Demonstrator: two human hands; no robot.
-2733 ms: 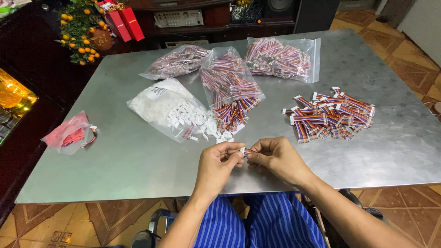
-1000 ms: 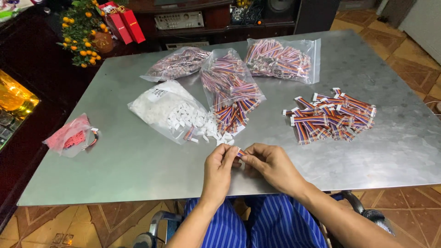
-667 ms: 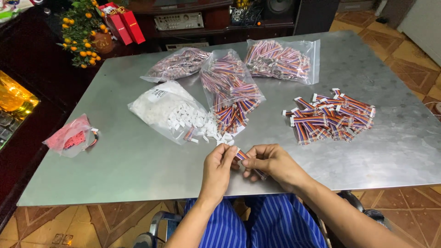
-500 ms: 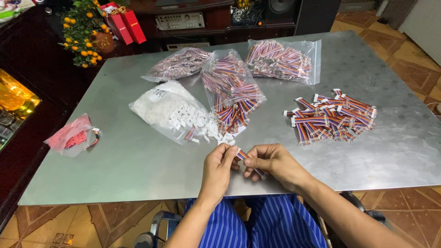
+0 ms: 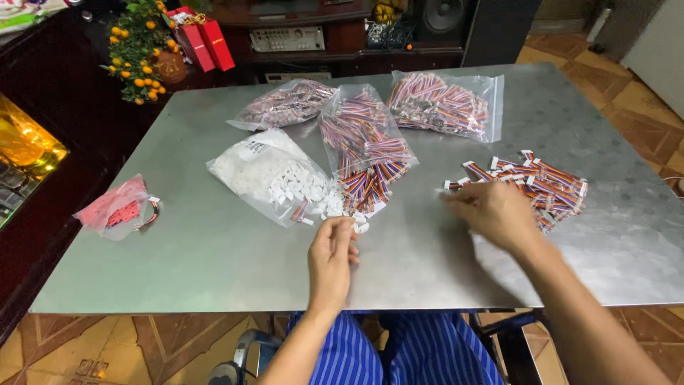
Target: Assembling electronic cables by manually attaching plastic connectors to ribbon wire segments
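At the near edge of the metal tabletop [image 5: 214,264], the person's left hand [image 5: 332,258] is hovering with fingers curled in, reaching toward small white connectors [image 5: 358,225] spilling from the open bag of white connectors [image 5: 274,175]; whether it is pinching one, I cannot tell. The right hand [image 5: 491,212] is blurred, fingers loosely spread, touching the loose pile of striped wire leads [image 5: 531,184] toward the right edge; its grip is unclear. Mid-table, a bag of striped leads [image 5: 367,153] is lying open. Near the left edge a small red bag [image 5: 114,208] is sitting. Toward the far edge, two more bags [image 5: 442,103] are resting.
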